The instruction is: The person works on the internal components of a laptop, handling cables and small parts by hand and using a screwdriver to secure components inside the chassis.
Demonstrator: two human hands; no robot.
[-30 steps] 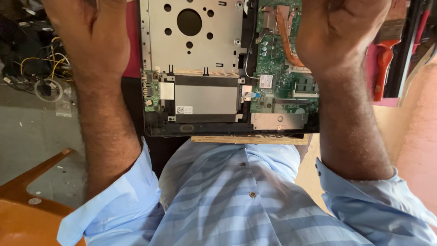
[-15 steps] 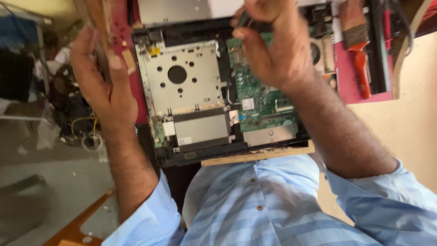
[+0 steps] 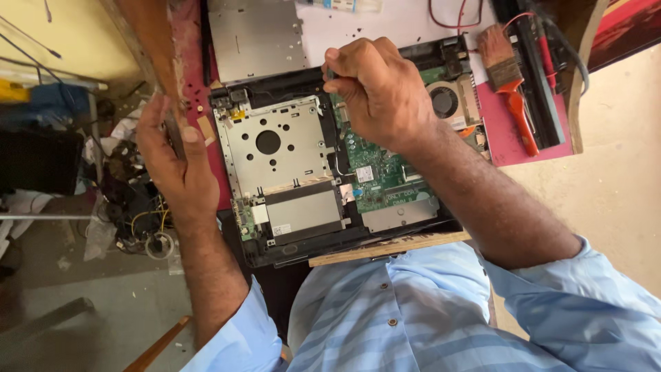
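Since the earlier frames the right hand [image 3: 379,89] has moved onto the far edge of the opened laptop [image 3: 330,172], its grip closed on a thin tool. The left hand [image 3: 172,162] clasps the bench [image 3: 148,41] edge, left of the laptop.

One opened laptop [image 3: 303,172] — one paintbrush [image 3: 506,76] — two hands.

An opened laptop [image 3: 310,172] is laid at the table's near edge. Its far edge is pressed by the right hand [image 3: 375,93]; the table's left edge [image 3: 155,62] is gripped by the left hand [image 3: 172,162].
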